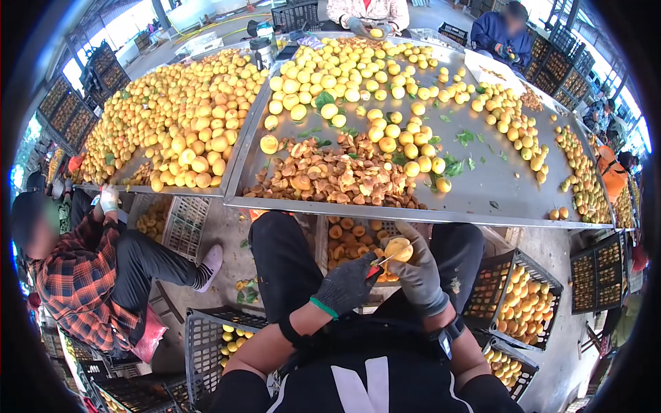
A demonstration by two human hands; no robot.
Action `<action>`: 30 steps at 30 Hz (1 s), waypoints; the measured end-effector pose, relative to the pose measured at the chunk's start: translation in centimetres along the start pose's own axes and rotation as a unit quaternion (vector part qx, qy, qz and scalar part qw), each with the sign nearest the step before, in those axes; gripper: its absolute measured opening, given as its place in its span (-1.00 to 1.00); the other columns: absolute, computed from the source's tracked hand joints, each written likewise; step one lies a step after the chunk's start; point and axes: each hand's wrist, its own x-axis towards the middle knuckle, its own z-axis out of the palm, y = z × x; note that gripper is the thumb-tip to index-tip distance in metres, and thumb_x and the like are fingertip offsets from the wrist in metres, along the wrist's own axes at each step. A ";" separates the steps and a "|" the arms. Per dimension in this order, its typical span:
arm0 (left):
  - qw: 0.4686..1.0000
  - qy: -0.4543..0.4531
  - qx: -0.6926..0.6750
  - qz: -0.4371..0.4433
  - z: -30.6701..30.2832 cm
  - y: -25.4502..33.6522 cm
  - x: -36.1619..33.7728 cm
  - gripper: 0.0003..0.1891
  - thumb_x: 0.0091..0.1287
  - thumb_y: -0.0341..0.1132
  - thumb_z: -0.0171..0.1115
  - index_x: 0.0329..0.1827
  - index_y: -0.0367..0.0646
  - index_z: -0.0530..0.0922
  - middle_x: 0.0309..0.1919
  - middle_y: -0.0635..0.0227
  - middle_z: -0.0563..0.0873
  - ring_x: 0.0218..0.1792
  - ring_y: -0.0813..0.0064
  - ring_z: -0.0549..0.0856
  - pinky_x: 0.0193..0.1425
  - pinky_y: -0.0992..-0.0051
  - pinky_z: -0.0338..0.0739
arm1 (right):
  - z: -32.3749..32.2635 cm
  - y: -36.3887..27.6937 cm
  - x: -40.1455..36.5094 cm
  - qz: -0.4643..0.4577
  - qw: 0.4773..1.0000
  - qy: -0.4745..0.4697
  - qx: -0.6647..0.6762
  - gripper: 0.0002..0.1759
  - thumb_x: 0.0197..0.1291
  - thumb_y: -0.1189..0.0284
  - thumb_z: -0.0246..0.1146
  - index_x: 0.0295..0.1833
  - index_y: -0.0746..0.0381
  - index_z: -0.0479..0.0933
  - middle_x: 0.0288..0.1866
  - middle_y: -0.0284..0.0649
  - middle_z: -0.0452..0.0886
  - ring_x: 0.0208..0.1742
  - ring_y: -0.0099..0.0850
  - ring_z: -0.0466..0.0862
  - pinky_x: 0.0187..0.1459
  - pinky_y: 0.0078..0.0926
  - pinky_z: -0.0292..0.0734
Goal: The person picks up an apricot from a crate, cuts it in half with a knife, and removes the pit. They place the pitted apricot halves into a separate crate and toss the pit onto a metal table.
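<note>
My left hand (343, 286), in a dark knitted glove with a green cuff, is closed around a small knife (374, 270) with a red handle. The thin blade points right and touches a yellow-orange persimmon (399, 249). That fruit sits in the fingers of my right hand (421, 279), which wears a grey glove. Both hands are above my lap, in front of the metal table (427, 215). Below and behind them, a crate of peeled-looking orange fruit (349, 237) stands between my knees. A heap of orange-brown trimmings (337, 173) lies on the table ahead of me.
Whole persimmons (200, 138) cover much of the tabletop, with green leaves (465, 138) among them. Fruit-filled crates (527, 306) stand at my right, and another black crate (206, 347) at my left. A person in a plaid shirt (82, 289) sits leftward; others work across the table.
</note>
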 end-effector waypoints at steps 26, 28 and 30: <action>0.979 0.148 0.097 0.104 1.9 -2.1 -0.1 -0.58 0.17 -0.29 0.28 0.07 -0.25 0.50 -0.51 -0.02 0.62 -0.44 0.01 0.65 -0.37 0.11 0.50 | 0.7 1.7 -0.4 0.009 0.998 0.033 0.043 -0.48 0.24 0.29 0.28 0.23 0.26 0.32 0.06 -0.24 0.54 0.09 -0.48 0.53 0.16 -0.50 0.40; 0.984 0.133 0.089 0.080 1.3 -1.8 0.0 -0.58 0.15 -0.29 0.28 0.07 -0.24 0.50 -0.53 0.01 0.61 -0.45 0.02 0.64 -0.38 0.12 0.50 | 0.9 1.9 -0.6 0.009 0.999 0.045 0.018 -0.49 0.24 0.29 0.28 0.22 0.26 0.34 0.06 -0.25 0.54 0.09 -0.49 0.52 0.17 -0.50 0.40; 0.988 0.120 0.080 0.060 1.3 -1.7 0.2 -0.58 0.14 -0.30 0.29 0.07 -0.23 0.50 -0.55 0.04 0.60 -0.46 0.03 0.64 -0.38 0.12 0.49 | 1.3 1.7 -0.4 -0.006 0.998 0.059 0.019 -0.51 0.26 0.34 0.26 0.23 0.29 0.35 0.04 -0.29 0.54 0.07 -0.51 0.52 0.16 -0.59 0.38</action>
